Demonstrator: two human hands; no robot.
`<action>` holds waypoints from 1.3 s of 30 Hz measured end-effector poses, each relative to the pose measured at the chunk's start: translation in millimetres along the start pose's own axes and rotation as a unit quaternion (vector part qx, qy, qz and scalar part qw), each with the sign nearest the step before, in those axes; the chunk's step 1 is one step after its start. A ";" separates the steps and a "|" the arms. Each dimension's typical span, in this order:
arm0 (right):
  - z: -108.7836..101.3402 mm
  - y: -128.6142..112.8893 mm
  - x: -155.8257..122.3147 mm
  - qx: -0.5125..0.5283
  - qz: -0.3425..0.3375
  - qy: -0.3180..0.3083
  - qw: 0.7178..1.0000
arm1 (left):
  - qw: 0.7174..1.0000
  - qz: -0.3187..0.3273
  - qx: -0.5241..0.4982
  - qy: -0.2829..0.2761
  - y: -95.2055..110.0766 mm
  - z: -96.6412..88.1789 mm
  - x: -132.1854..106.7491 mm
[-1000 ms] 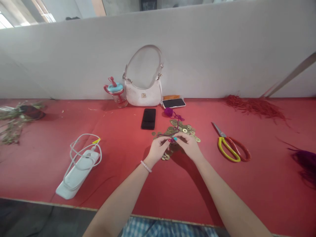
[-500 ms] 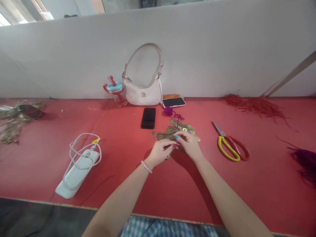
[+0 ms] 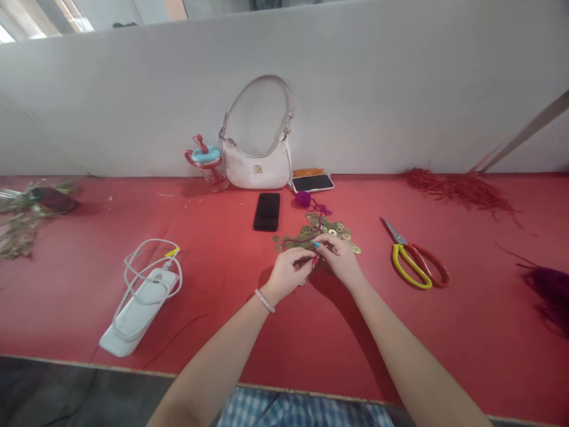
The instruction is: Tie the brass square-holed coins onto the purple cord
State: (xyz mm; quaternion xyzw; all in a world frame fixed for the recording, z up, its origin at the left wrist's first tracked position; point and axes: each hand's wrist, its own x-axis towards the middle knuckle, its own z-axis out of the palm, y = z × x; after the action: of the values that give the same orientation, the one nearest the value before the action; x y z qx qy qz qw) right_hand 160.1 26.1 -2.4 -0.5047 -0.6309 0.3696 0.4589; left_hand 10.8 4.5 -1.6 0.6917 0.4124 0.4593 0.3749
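My left hand [image 3: 291, 273], with a pale bead bracelet at the wrist, is pinched on purple yarn. Against its fingertips, my right hand [image 3: 341, 258] pinches the same yarn; the exact point of grip is partly hidden by the fingers. Both hands are just over the near side of a loose pile of round brass coins [image 3: 329, 226], some with a hole in the middle. A strand of purple yarn [image 3: 320, 220] crosses the coins and leads back to a small yarn ball [image 3: 303, 199] behind them.
Scissors [image 3: 413, 255] with yellow and red handles lie to the right, before red shredded strands [image 3: 457, 188]. A black phone [image 3: 267, 212], a white handbag [image 3: 258, 169], a lidded cup [image 3: 211, 166] and a white-cased phone [image 3: 312, 182] stand or lie behind. Left is a white power strip [image 3: 140, 311].
My fingertips have shifted slightly at the yarn, the left ones a little upward. The yarn ball, coins and scissors stay in place.
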 end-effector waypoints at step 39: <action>5.0 -10.3 -9.4 -0.159 -0.121 -0.051 0.978 | 0.984 -0.126 -0.085 0.097 -14.1 -4.3 8.3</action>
State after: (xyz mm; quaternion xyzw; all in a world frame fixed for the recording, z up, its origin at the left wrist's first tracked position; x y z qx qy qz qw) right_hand 152.9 14.8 3.7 -0.4713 -0.7608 0.2313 0.3815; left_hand 5.5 18.0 -10.4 0.5525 0.4896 0.5066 0.4455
